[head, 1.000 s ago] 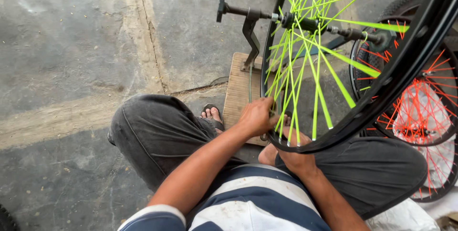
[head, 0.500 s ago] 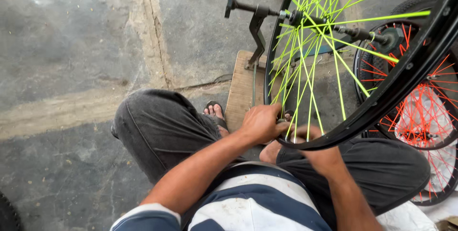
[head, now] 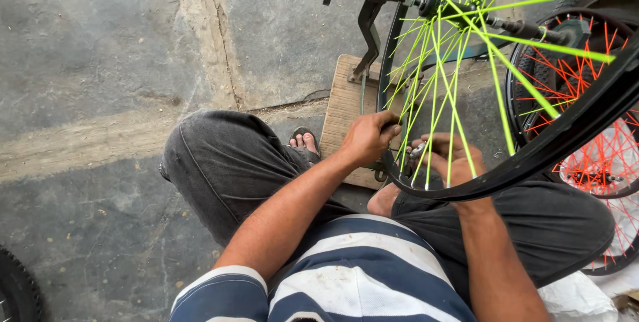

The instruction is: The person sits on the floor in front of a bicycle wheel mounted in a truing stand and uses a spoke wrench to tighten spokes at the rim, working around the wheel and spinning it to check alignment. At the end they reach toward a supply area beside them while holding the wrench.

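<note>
A black bicycle rim [head: 532, 162] with bright green spokes [head: 436, 96] stands upright on a metal truing stand [head: 368, 22]. My left hand [head: 367, 137] grips the rim's lower left edge. Behind the spokes, my right hand [head: 447, 156] is closed around a small metal tool at the spoke ends near the rim; the spokes partly hide it. I sit on the ground in grey trousers and a striped shirt, knees apart, with the wheel between them.
A wooden board [head: 343, 116] carries the stand on the cracked concrete floor [head: 100, 62]. A second wheel with orange spokes [head: 586, 109] leans at the right. A tyre edge [head: 16, 292] shows at bottom left. My sandalled foot [head: 304, 141] rests by the board.
The view has tilted slightly and moved closer. My left hand has shifted a little along the rim; my right hand stays at the spoke ends.
</note>
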`<action>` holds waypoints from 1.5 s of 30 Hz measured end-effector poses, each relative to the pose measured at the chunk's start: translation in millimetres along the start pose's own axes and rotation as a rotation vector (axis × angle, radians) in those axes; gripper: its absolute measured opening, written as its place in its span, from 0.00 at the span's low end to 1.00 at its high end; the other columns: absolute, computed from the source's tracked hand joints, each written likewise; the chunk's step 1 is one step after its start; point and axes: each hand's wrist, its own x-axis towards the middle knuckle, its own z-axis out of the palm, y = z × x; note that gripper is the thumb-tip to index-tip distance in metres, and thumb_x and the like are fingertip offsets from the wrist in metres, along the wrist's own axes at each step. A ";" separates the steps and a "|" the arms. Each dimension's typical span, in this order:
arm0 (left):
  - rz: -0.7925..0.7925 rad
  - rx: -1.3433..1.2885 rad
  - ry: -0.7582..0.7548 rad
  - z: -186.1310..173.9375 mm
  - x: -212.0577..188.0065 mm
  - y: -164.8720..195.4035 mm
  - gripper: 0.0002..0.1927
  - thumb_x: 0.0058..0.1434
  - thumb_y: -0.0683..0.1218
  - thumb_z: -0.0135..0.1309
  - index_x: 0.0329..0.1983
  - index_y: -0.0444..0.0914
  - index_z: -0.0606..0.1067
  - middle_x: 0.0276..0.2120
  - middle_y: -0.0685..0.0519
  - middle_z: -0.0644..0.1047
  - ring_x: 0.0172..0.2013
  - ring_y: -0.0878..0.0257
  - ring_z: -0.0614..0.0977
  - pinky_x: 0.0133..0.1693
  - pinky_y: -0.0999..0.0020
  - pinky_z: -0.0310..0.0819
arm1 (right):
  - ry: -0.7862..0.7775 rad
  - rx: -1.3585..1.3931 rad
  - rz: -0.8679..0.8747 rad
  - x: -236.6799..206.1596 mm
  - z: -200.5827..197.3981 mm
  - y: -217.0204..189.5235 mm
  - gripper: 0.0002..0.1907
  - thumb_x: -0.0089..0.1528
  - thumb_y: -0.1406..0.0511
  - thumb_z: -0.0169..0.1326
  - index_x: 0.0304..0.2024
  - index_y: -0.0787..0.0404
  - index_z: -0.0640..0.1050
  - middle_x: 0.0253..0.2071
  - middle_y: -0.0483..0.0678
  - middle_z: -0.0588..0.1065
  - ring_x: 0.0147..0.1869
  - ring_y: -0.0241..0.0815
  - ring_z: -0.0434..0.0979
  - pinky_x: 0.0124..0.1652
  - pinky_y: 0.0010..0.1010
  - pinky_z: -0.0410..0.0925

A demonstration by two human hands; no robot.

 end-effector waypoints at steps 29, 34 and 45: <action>0.015 0.370 -0.042 21.1 -10.6 27.7 0.22 0.56 0.57 0.62 0.41 0.35 0.72 0.33 0.42 0.81 0.38 0.42 0.81 0.40 0.47 0.74 | 0.051 -0.691 -0.279 -43.1 41.9 -2.6 0.09 0.61 0.65 0.64 0.38 0.64 0.80 0.32 0.55 0.79 0.36 0.48 0.82 0.36 0.35 0.71; -0.172 -0.261 -0.614 -26.2 -8.2 34.4 0.21 0.64 0.53 0.57 0.54 0.35 0.78 0.32 0.49 0.81 0.30 0.61 0.82 0.35 0.64 0.78 | 0.024 -0.691 -0.386 -66.9 30.4 -51.5 0.08 0.61 0.65 0.62 0.41 0.62 0.82 0.34 0.52 0.81 0.36 0.47 0.83 0.37 0.35 0.71; 0.029 0.108 -0.296 2.3 -12.1 30.0 0.21 0.55 0.57 0.68 0.40 0.37 0.78 0.30 0.45 0.78 0.34 0.52 0.79 0.37 0.54 0.71 | 0.059 -0.664 -0.414 -56.7 31.1 -26.7 0.09 0.59 0.63 0.64 0.37 0.62 0.83 0.32 0.53 0.81 0.35 0.47 0.84 0.35 0.35 0.72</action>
